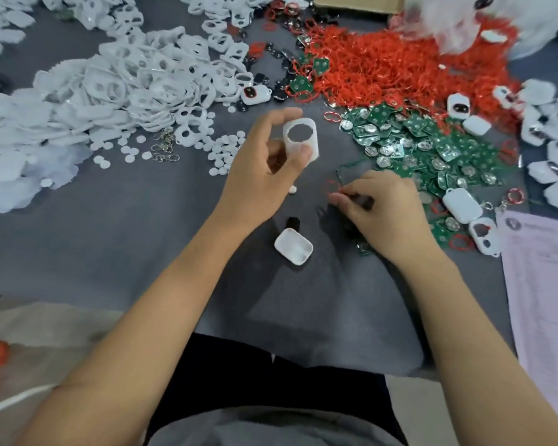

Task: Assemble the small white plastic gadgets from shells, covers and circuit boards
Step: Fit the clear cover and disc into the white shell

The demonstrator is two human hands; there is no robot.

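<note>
Head view: the person's left hand (271, 156) pinches a white rounded-rectangle plastic cover with a round window (301, 140), held above the grey desk (142, 236). Its long axis runs away from the person, window end farthest. The right hand (380, 207) lies lower right, just beside, its grip clamped on a small dark, blurred part (361, 201). An open white plastic shell (293, 246) rests between the forearms, hollow up.
</note>
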